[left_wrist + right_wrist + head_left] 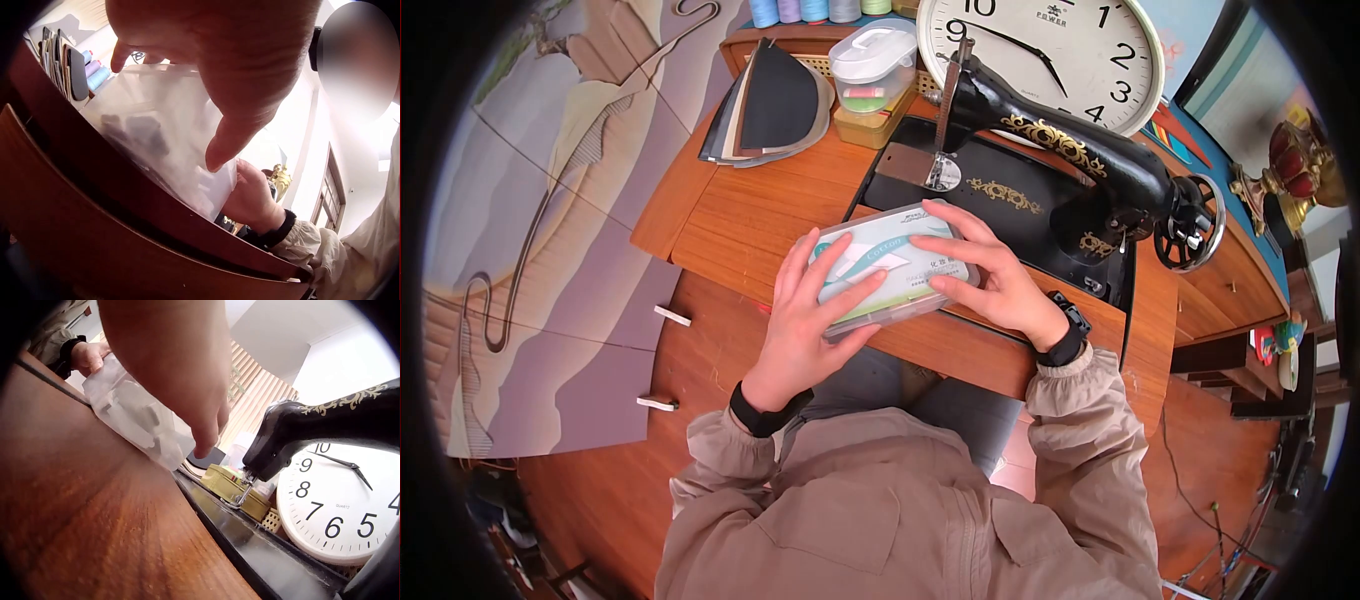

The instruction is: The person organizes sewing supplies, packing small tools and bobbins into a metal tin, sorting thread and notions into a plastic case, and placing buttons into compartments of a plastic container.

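Note:
A clear plastic box [878, 240] with a printed "Cotton" label on its lid sits at the front of the sewing table, just before the black sewing machine [1040, 130]. Over its left end lies my left hand [807, 315], fingers spread on the lid and thumb at the front side. My right hand [998, 282] holds the opposite end, its fingers across the lid. Through the cloudy wall of the box [181, 125], dark and pale contents show blurred in the left wrist view.
Behind stand a large round clock [1080, 60], a clear lidded container [873, 65] on a yellow box [870, 125], and thread spools [813, 10]. Fabric pieces [785, 105] lie at the back left. The machine's handwheel [1190, 222] juts out on the right.

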